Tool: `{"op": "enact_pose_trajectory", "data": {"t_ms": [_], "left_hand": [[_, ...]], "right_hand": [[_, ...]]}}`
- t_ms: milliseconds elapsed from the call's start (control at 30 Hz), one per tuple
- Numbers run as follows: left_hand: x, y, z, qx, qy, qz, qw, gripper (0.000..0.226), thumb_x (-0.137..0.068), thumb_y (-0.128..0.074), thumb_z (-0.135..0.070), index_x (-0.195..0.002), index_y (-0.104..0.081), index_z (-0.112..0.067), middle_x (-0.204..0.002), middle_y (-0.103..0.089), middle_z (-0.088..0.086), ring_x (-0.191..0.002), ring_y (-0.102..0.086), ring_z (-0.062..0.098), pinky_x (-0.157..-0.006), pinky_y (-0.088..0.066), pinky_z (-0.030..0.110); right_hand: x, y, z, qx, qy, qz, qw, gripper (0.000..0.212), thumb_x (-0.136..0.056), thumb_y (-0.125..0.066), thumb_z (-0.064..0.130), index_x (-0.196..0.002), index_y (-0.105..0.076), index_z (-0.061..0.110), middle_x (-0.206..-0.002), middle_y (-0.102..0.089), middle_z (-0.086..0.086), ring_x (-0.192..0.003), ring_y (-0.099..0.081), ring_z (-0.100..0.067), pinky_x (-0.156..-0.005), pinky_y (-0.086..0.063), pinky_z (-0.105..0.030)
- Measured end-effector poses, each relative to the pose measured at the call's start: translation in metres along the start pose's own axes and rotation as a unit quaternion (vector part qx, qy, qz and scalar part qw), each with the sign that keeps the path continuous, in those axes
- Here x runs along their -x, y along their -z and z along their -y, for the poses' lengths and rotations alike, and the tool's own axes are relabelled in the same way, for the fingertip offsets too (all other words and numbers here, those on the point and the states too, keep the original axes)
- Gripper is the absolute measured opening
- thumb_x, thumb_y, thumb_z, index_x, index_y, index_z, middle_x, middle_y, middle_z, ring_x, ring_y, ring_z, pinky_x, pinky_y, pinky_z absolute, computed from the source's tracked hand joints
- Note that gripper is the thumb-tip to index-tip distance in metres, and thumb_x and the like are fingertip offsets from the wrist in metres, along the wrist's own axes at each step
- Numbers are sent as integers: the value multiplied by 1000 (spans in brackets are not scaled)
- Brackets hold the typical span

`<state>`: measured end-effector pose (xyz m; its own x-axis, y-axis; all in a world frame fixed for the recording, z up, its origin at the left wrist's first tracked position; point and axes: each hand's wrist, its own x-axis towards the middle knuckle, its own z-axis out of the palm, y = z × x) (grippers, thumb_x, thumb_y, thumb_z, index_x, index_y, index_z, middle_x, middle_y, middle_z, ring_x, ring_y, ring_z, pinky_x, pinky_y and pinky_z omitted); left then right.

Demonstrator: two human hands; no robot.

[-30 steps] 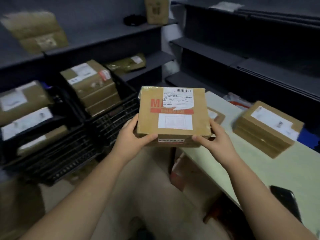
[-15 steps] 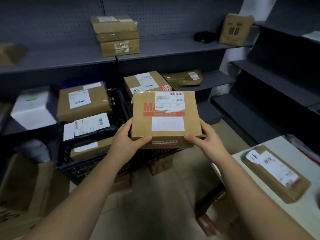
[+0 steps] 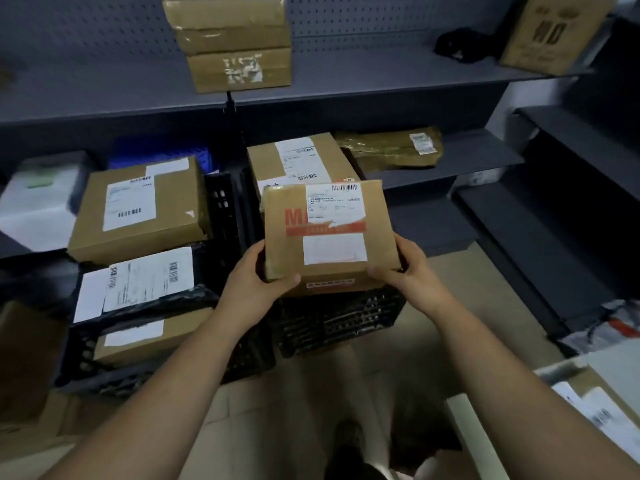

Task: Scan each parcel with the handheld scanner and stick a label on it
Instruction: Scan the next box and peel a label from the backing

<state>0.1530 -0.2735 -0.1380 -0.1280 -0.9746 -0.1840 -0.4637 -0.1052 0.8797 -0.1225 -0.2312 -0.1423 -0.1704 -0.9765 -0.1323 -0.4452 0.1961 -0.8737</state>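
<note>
Clamped between both hands, a flat brown cardboard parcel [image 3: 330, 233] is held in the air above a black plastic crate [image 3: 332, 320], in front of the shelving. The grip of the left hand [image 3: 254, 284] is closed on the parcel's near left corner, thumb laid across the top face and fingers tucked beneath; the grip of the right hand [image 3: 414, 273] is closed on the near right corner in the same manner. Both forearms are stretched forward from the bottom of the view, bare and slightly converging.

Grey metal shelving [image 3: 381, 88] with a perforated back panel is seen behind, its boards matt and flat. A stack of taped cardboard boxes [image 3: 232, 43] is set on the upper shelf. A second lattice-walled crate [image 3: 173, 358] at the left is filled with cartons and a glossy black mailer bag [image 3: 138, 289] carrying white barcode sheets. A crinkled tan padded envelope [image 3: 391, 148] is laid on a lower shelf.

On the held parcel, clear tape is wrapped over the left edge, red printed lettering is partly covered by a white shipping label [image 3: 334, 206] with a barcode, and a plain white rectangular sticker [image 3: 334, 249] is fixed below it.
</note>
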Motion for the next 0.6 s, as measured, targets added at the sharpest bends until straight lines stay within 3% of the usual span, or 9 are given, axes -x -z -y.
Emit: {"op": "enact_pose_trajectory", "data": {"t_ms": [133, 267, 433, 500, 600], "left_hand": [[-34, -28, 11, -9, 54, 8, 998, 81, -76, -85, -29, -143, -40, -27, -124, -53, -14, -112, -51, 4, -81, -38, 11], [-60, -53, 32, -39, 129, 28, 991, 73, -77, -83, -32, -138, -44, -21, -125, -59, -6, -107, -57, 8, -72, -40, 11], [-79, -77, 49, -84, 204, 37, 975, 59, -81, -80, -19, -131, -49, -14, -108, -56, -6, -73, -52, -2, -48, -41, 5], [-90, -83, 52, -101, 225, 45, 968, 62, -79, -81, -19, -133, -50, -12, -107, -56, -5, -72, -52, -1, -49, -41, 7], [-108, -89, 57, -129, 245, 51, 960, 77, -73, -84, -22, -139, -44, -14, -119, -60, 4, -86, -54, 11, -62, -43, 19]], "right_hand": [[-45, 6, -26, -10, -6, 54, 998, 56, -80, -81, 26, -121, -49, 47, -118, -52, 22, -108, -53, 3, -80, -42, -8], [-86, 4, -58, -4, -55, 128, 990, 62, -72, -87, 35, -125, -55, 37, -118, -64, 16, -103, -61, 5, -91, -49, -24], [-119, -7, -76, 64, -120, 219, 966, 75, -68, -88, 38, -134, -55, 24, -123, -63, 6, -106, -60, -7, -93, -47, -23], [-134, -12, -78, 88, -144, 247, 954, 70, -72, -86, 34, -134, -54, 24, -123, -61, 5, -112, -58, -13, -101, -46, -28], [-152, -23, -86, 118, -147, 290, 938, 66, -80, -82, 31, -136, -48, 29, -126, -56, 10, -113, -54, -12, -103, -43, -28]]}}
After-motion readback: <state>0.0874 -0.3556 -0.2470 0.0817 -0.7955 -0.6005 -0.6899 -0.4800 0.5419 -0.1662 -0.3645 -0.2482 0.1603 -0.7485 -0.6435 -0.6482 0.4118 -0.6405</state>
